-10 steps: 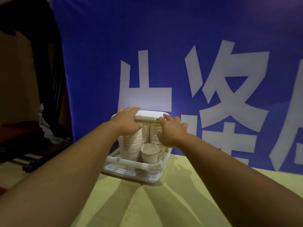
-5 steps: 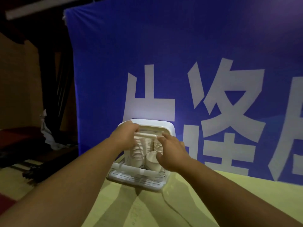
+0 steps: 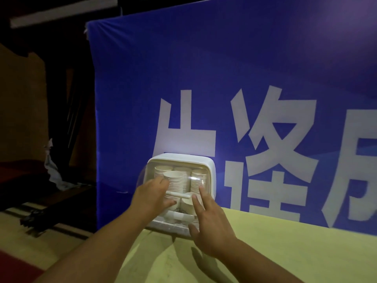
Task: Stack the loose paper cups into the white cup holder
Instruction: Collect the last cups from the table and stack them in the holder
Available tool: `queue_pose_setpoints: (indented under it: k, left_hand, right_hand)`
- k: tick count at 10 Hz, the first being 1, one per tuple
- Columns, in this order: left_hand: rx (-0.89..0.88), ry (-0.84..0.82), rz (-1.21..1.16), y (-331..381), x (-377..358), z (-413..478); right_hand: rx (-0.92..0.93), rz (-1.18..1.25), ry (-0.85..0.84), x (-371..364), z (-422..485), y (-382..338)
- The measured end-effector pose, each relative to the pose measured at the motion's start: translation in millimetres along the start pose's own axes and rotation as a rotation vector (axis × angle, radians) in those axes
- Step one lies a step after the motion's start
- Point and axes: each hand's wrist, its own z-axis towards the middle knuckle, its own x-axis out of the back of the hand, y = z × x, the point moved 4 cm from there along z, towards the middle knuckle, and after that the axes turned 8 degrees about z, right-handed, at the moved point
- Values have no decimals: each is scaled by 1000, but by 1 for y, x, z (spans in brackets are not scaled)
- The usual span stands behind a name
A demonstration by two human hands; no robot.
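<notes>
Event venue prob., blue printed banner [image 3: 244, 68], yellow-clothed table [image 3: 295, 252]

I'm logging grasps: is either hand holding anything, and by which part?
The left hand grips the white cover handle at its left end; the right hand holds nothing, its fingers straight.

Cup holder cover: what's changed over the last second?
The clear cover swung down from the top of the white cup holder across its front, drawn by the handle bar the left hand grips. The right hand released it, fingers now straight. Cup stacks stayed put.
</notes>
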Motion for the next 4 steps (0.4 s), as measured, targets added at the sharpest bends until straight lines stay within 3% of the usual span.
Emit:
queue_pose_setpoints:
  k: [2,4]
  left_hand:
    - [83,-128,-61,3,-3,-25]
    - [164,7,-96,14,6,-43]
  right_hand:
    - [-26,9,-40,-21,-18,-1]
    - [-39,72,-44,-12,-29,1]
